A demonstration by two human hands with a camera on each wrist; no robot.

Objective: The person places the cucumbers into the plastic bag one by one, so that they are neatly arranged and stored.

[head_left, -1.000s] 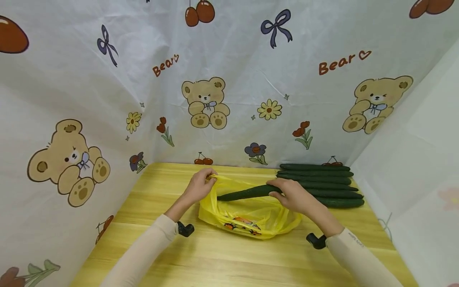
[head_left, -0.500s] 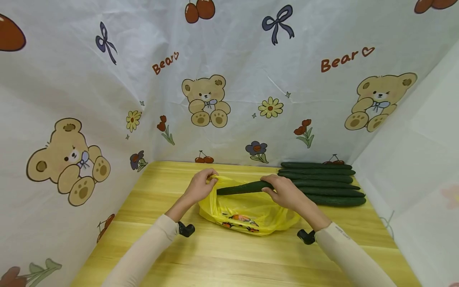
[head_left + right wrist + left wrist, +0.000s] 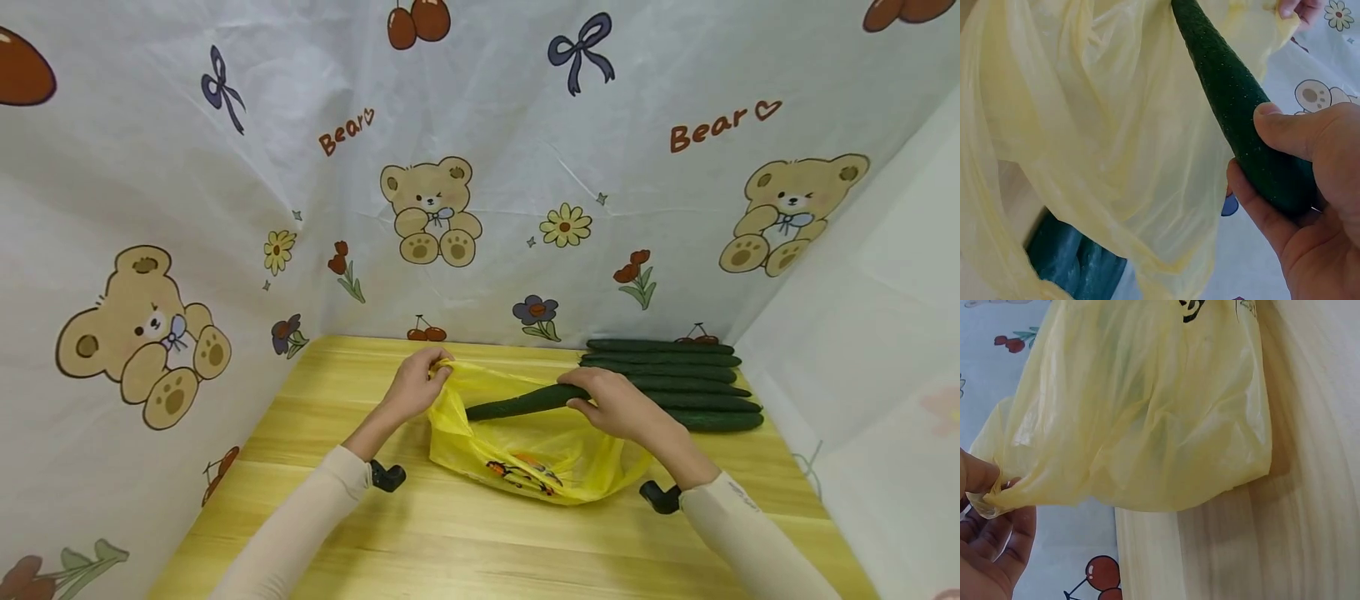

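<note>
My left hand (image 3: 414, 387) pinches the rim of a yellow plastic bag (image 3: 459, 446) at its left end, holding that side up. In the left wrist view the bag's thin film (image 3: 1160, 450) hangs in folds from the fingers. My right hand (image 3: 618, 406) grips a long dark green cucumber (image 3: 525, 403) near one end, thumb on one side and fingers on the other. The cucumber lies across the bag's mouth, its far end pointing left into the bag. Seen from the right wrist, the cucumber (image 3: 1229, 87) crosses in front of the yellow film (image 3: 1129, 125).
Several more cucumbers (image 3: 712, 402) lie side by side at the back right of the wooden table (image 3: 465, 550). A white sheet printed with bears (image 3: 495, 108) rises behind the table and at its left. Black pieces (image 3: 387, 477) sit at both wrists.
The right hand went left with the cucumber, then came back right. The bag's body has shifted a little right, and the left hand still pinches its rim.
</note>
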